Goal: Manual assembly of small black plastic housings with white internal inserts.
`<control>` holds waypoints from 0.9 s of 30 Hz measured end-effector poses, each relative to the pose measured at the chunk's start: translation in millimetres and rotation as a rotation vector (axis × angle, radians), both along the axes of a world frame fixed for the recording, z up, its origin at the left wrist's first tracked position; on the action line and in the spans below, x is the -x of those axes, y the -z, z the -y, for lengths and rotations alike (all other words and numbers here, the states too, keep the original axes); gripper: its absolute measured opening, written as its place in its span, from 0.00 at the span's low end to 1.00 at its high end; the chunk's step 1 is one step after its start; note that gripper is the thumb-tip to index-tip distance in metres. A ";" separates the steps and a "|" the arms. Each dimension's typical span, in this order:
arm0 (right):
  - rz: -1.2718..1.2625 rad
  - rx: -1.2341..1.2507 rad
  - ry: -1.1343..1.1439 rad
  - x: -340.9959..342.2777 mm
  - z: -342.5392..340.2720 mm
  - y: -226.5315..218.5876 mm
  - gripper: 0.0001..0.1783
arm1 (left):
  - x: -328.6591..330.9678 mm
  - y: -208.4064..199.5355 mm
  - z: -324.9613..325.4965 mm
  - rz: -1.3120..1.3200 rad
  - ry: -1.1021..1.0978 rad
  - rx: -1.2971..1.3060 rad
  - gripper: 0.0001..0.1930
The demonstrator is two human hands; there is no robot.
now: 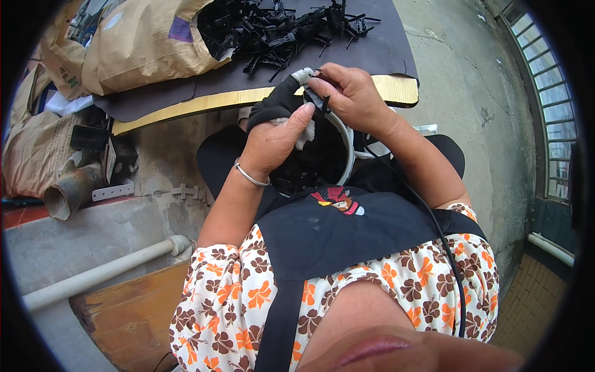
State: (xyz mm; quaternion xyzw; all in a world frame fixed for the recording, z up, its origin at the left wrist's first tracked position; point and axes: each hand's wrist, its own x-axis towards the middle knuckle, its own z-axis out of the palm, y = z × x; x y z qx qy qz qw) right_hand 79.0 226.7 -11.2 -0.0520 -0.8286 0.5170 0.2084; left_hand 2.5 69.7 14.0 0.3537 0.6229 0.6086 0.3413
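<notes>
Seen from the head camera, a person sits looking down at their own two hands, raised above a white bucket [348,144] held in the lap — placed there, it seems, so finished pieces can drop straight in. The left hand [273,139] is closed around a dark cloth or glove [276,102], with a scrap of white rag showing under the thumb, likely as padding for the grip. The right hand [350,93] is curled shut, its fingertips pinching a small black plastic part [316,97] right against the left hand's cloth. Just beyond the hands, a dark table [372,56] carries a heap of similar black parts [279,28] spilling from a brown paper sack [142,43], all within easy reach. A rusty pipe [68,192] lies well apart, at the left.
</notes>
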 end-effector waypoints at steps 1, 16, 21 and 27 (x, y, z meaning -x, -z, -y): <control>-0.105 -0.042 0.066 2.5 3.2 5.0 0.08 | -0.8 1.6 -0.8 -0.001 -0.002 0.001 0.23; -0.171 -0.011 0.033 -3.6 12.3 -4.5 0.11 | -10.2 10.8 4.8 -0.025 -0.089 -0.026 0.16; -0.016 0.114 -0.094 -4.5 3.8 -8.2 0.10 | -3.8 10.8 1.5 -0.485 -0.115 -0.007 0.17; 0.017 -0.084 -0.144 -6.3 8.5 -7.6 0.12 | -3.7 21.2 0.0 -0.427 -0.202 -0.034 0.17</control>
